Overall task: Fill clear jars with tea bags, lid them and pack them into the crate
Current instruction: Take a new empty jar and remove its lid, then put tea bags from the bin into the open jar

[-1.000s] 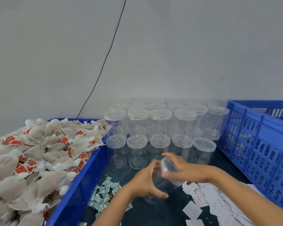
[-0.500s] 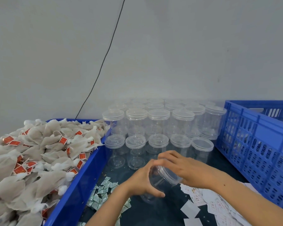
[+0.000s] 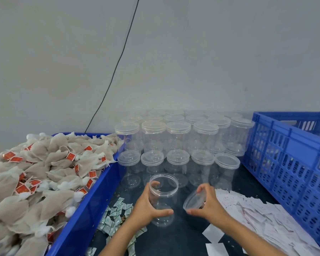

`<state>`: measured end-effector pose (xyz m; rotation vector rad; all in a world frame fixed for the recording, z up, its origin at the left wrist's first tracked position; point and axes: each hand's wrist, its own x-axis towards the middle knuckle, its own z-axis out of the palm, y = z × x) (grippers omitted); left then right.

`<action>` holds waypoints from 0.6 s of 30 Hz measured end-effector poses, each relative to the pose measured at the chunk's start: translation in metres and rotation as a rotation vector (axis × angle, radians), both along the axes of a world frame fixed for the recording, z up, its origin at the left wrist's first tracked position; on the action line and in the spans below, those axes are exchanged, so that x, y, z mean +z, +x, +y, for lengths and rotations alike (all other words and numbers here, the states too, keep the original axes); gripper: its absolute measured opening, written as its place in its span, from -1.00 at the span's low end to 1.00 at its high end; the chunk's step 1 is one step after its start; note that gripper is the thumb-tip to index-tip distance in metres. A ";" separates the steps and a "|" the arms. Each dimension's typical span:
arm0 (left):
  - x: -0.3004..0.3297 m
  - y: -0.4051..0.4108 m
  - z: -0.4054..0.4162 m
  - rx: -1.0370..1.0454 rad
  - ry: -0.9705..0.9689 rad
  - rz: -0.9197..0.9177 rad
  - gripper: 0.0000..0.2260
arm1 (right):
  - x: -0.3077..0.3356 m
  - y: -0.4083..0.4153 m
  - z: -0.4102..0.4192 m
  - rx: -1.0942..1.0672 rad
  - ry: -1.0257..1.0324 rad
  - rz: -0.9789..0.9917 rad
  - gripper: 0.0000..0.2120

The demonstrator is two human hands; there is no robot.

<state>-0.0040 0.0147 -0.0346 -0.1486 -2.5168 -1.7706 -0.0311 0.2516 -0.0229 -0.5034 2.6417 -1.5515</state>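
Fingers of the left hand (image 3: 146, 206) were curled round the open jar (image 3: 163, 198), which stood upright near the front of the dark surface (image 3: 183, 239), its mouth uncovered. Fingers of the right hand (image 3: 209, 206) pinched the detached lid (image 3: 193, 201), tilted, just right of the jar and apart from it.

Head view: rows of lidded empty jars (image 3: 177, 145) stood beyond the hands; the heaped tea bags (image 3: 44, 172) filled a blue tray (image 3: 92, 204) at left, and the blue crate (image 3: 288, 163) stood at right. Small green sachets (image 3: 116, 215) and white paper slips (image 3: 262, 215) lay on the surface.

Step in hand, as judged: opening a jar for filling. The next move would probably call for setting the lid down, freeing a hand to reach left for tea bags while the jar is kept steady.
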 end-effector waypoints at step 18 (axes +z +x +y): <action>0.038 0.013 -0.016 -0.112 -0.159 -0.393 -0.18 | 0.025 -0.004 -0.028 0.143 0.532 0.018 -0.44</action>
